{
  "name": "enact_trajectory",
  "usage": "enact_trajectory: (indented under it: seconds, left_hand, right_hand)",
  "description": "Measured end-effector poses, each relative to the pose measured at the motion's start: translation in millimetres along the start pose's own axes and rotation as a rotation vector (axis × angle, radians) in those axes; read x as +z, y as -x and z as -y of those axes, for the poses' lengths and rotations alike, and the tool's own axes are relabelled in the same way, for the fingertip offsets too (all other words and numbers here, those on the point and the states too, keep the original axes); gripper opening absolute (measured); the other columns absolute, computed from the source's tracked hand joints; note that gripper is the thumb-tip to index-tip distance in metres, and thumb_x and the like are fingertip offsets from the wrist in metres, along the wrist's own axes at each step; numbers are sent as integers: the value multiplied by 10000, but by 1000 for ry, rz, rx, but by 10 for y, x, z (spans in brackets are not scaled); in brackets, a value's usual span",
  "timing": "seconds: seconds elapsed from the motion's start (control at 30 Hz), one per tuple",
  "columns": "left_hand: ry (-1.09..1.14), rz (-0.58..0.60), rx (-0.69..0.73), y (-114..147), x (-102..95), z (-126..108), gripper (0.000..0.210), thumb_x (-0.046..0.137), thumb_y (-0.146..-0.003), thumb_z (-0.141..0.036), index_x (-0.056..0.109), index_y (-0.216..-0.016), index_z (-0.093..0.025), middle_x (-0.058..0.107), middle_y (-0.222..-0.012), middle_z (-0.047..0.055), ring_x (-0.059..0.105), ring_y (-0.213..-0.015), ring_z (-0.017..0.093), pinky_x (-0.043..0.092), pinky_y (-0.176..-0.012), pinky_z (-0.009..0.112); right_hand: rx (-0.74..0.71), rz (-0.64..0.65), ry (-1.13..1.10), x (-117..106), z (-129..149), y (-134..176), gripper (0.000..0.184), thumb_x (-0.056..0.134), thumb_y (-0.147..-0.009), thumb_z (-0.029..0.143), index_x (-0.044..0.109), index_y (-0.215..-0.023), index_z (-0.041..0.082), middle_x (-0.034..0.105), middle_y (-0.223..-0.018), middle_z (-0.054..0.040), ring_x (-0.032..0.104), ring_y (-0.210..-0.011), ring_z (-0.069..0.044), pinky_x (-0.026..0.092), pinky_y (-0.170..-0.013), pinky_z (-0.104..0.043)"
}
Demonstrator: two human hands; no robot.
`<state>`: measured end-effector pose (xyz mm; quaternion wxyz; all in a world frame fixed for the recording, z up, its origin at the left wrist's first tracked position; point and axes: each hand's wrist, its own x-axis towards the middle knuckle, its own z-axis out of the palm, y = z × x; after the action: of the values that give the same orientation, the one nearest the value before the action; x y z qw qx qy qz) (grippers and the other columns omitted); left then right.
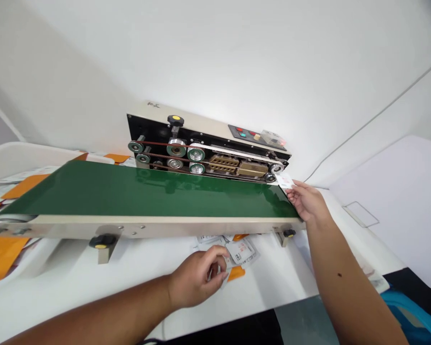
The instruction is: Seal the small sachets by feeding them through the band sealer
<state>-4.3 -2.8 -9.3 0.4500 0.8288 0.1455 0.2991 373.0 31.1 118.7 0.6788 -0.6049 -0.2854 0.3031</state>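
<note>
My right hand (307,201) pinches a small white sachet (284,181) with printing on it. The sachet's far end is at the rollers on the right end of a band sealing machine (208,139). Below the machine's green conveyor belt (158,191), my left hand (201,277) hovers with loosely curled fingers, thumb and index tips apart. I see nothing held in it. Right beside its fingertips lies a pile of flat white printed sachets (241,251), with an orange packet (236,273) at the pile's near edge. My left hand hides part of the pile.
A white bin (50,251) with orange and white packets stands under the belt's left end. Black knobs (102,241) stick out from the conveyor's front rail. A blue stool (413,306) is at the lower right. Behind the machine is a white wall (215,57).
</note>
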Motion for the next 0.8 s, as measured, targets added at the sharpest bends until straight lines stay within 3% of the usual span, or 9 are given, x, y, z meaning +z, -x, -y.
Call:
enact_trajectory:
  seconds: [0.13, 0.2, 0.3, 0.37, 0.43, 0.5, 0.57, 0.7, 0.8]
  left_hand:
    - [-44, -11, 18, -11, -21, -30, 263, 514, -946, -176, 440, -1190, -240, 678, -816, -33, 574, -628, 136, 481, -614, 239]
    - [-112, -49, 37, -28, -41, -62, 193, 525, -926, -174, 515, -1110, -231, 689, -846, -5, 614, -721, 163, 506, -680, 270]
    - [-239, -61, 51, -47, -56, -90, 140, 592, -874, -193, 614, -1009, -223, 718, -964, 42, 644, -935, 232, 526, -854, 366]
    - [-302, -6, 44, -41, -47, -77, 302, 683, -819, -247, 654, -1120, -239, 716, -1170, 65, 619, -1129, 299, 476, -1025, 472]
    - [-355, 85, 31, -19, -27, -41, 568, 762, -764, -328, 615, -1310, -280, 624, -1413, 71, 513, -1335, 375, 330, -1177, 583]
    - [-394, 174, 18, 4, -10, 4, 689, 764, -773, -380, 548, -1424, -307, 532, -1534, 59, 418, -1441, 396, 189, -1243, 632]
    - [-402, 219, 7, 11, -2, 41, 614, 704, -840, -357, 549, -1431, -300, 540, -1534, 41, 423, -1456, 362, 154, -1268, 611]
    - [-386, 216, -20, -32, -5, 52, 364, 592, -929, -252, 679, -1282, -263, 649, -1424, 17, 534, -1386, 281, 299, -1255, 490]
    - [-406, 225, -45, -68, -14, 6, 419, 620, -901, -222, 663, -1318, -217, 617, -1461, 62, 541, -1380, 290, 387, -1209, 470]
  right_hand:
    - [37, 112, 94, 124, 39, 3, 356, 793, -731, 161, 706, -1073, 119, 708, -689, -52, 581, -516, -91, 507, -463, -159]
    - [-15, 106, 212, 155, 43, 59, 408, 798, -755, 236, 708, -1140, 134, 716, -781, -55, 581, -549, -96, 489, -461, -174]
    - [-303, -141, 387, 192, -24, 284, 428, 762, -817, 368, 707, -1200, 185, 696, -932, -46, 587, -626, -112, 457, -477, -199]
    - [-531, -307, 415, 229, -141, 517, 376, 702, -874, 401, 710, -1191, 198, 679, -970, -46, 607, -702, -135, 483, -552, -233]
    - [-705, -329, 413, 277, -302, 777, 299, 647, -920, 378, 723, -1134, 184, 675, -956, -58, 629, -778, -167, 509, -645, -277]
    - [-849, -240, 456, 318, -466, 1032, 211, 633, -931, 324, 737, -1045, 180, 674, -901, -60, 632, -780, -185, 512, -678, -309]
    - [-965, -110, 517, 326, -596, 1263, 138, 632, -924, 245, 739, -994, 194, 670, -828, -50, 618, -713, -188, 505, -647, -327]
    - [-1103, 98, 517, 254, -757, 1640, 258, 596, -893, 89, 709, -1086, 220, 644, -763, -32, 607, -669, -201, 502, -608, -356]
    - [-1055, 395, 546, 233, -896, 1811, 370, 556, -882, 56, 660, -1202, 209, 668, -845, -61, 626, -750, -220, 536, -646, -384]
